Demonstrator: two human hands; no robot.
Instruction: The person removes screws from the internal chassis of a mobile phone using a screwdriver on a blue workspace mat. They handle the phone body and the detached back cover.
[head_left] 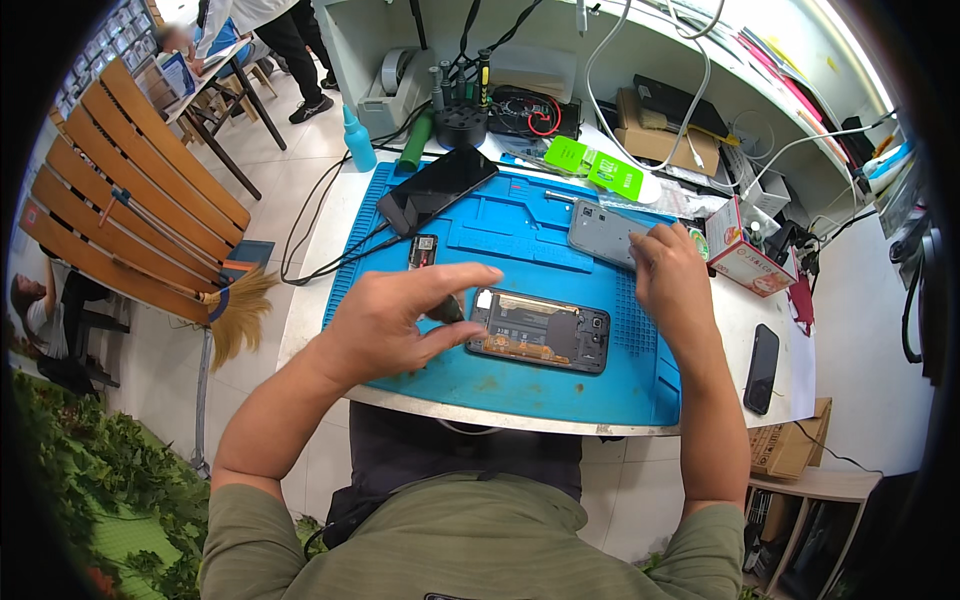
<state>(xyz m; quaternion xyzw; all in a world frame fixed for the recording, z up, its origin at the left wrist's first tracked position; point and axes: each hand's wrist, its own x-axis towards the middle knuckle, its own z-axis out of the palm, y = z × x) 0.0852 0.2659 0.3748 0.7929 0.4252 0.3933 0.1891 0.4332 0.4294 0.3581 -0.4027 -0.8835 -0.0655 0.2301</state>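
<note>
An opened phone (541, 331) with its insides showing lies on the blue work mat (520, 385). My left hand (392, 321) hovers just left of it, fingers spread, thumb and forefinger pinching a small dark part (446, 310) near the phone's left end. My right hand (669, 273) rests on the mat's right side, its fingertips touching a grey phone back cover (602, 231) that lies flat above the opened phone.
A dark phone screen (445, 179) leans on a stand at the mat's top left. A small red-and-white box (748, 262), a black phone (762, 367), green packets (590, 162), a tool holder (461, 118) and cables crowd the bench. A broom (232, 305) leans at left.
</note>
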